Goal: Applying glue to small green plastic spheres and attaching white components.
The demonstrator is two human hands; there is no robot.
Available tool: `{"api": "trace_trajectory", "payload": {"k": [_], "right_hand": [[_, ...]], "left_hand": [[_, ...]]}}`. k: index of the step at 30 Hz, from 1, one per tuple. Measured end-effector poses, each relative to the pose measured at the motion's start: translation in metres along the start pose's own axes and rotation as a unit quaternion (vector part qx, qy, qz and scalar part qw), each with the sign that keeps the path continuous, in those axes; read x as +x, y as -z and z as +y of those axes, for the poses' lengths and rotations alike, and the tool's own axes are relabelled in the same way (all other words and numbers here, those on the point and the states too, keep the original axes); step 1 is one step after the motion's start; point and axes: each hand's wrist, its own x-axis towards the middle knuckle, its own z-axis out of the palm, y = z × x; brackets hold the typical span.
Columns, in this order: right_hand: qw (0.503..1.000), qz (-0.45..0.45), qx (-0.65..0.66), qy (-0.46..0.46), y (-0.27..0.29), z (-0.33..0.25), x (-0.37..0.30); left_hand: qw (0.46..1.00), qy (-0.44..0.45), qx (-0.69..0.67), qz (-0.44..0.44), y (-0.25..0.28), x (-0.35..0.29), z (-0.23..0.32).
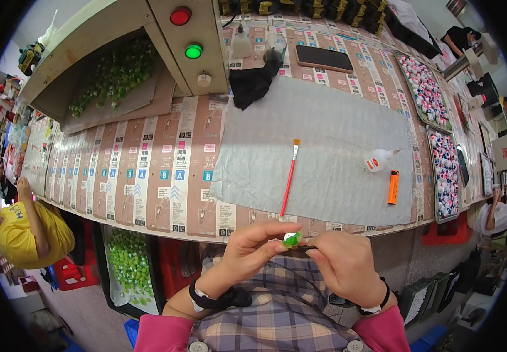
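Close to my lap, just off the table's front edge, my left hand pinches a small green-and-white piece between thumb and fingers. My right hand is closed beside it on a thin dark tool, whose tip meets or nearly meets the piece. Most of that tool is hidden by the fingers, so its kind is unclear. Beyond my hands, a grey cloth covers part of the table. On it lie a flat brush with a red handle, a small white needle-tip bottle and an orange tube-shaped thing.
A box-like machine with red and green lights holds many green pieces. A black cloth, a phone and trays of coloured pieces surround the grey cloth. At lower left stands a tray of green pieces; coworkers sit both sides.
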Motion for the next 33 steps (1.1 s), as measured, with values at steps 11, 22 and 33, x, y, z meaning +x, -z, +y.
{"api": "trace_trajectory", "payload": {"k": [11, 22, 33], "right_hand": [[0.998, -0.018, 0.04, -0.038, -0.009, -0.004, 0.0], [1.0, 0.003, 0.009, -0.025, -0.013, -0.001, 0.005], [0.998, -0.027, 0.032, -0.042, -0.012, -0.001, 0.005]], "left_hand": [[0.994, -0.06, 0.084, 0.029, 0.004, 0.002, -0.006], [0.985, -0.064, 0.159, 0.034, 0.008, 0.003, -0.005], [0.979, -0.075, 0.187, 0.028, 0.009, 0.003, -0.007]]}}
